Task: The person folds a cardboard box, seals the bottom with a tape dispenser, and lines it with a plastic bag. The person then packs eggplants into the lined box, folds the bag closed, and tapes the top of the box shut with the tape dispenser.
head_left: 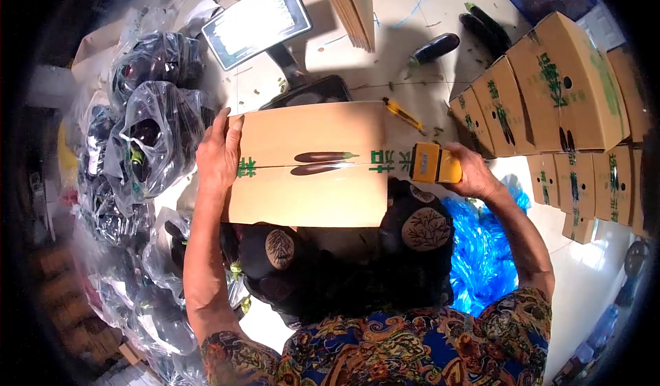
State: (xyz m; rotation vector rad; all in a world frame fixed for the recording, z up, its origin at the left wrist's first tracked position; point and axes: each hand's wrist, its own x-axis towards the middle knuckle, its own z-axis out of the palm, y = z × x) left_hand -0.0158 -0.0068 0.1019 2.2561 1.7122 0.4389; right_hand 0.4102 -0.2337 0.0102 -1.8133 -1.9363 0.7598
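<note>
A closed cardboard box [309, 197] with green print and a picture of eggplants lies in front of my knees. Clear tape seems to run along its middle seam. My left hand [220, 153] rests on the box's left end, fingers spread over the edge. To the right of the box, my right hand [469, 169] is wrapped round a yellow tape dispenser [436, 163], which is held just off the box's right end. A yellow utility knife [403, 114] lies on the floor beyond the box's right corner.
Behind the box stands a scale with a bright display [258, 23]. Plastic bags of eggplants [161, 125] pile up at the left. Stacked boxes [570, 90] stand at the right. A loose eggplant [434, 49] and blue plastic [481, 269] lie on the floor.
</note>
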